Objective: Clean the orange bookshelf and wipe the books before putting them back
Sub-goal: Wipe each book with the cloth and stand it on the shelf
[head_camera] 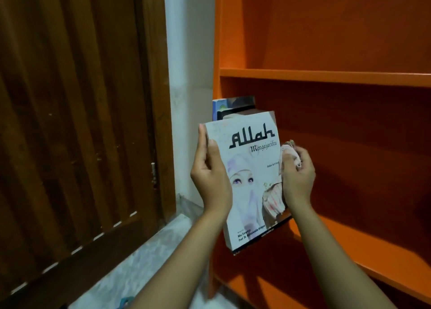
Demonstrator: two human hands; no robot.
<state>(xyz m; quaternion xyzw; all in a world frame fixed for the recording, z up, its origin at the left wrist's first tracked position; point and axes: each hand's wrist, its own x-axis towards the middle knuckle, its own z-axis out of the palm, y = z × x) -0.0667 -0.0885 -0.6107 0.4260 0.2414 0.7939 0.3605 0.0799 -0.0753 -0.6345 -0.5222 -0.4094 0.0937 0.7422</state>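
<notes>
Left hand (210, 180) grips book (249, 180) titled "Allah Mengajariku"; right hand (297, 178) clutches cloth (275, 199).

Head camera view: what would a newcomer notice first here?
The white book with bold black lettering, held up mid-frame, its left edge gripped by the left hand. At its right edge the right hand holds a crumpled cloth. Behind stands the bright orange bookshelf, with a dark wooden door at the left.

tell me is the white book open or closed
Closed. The book shows its whole front cover, no pages spread; the left hand grips one edge, the right hand holds a cloth.
</notes>
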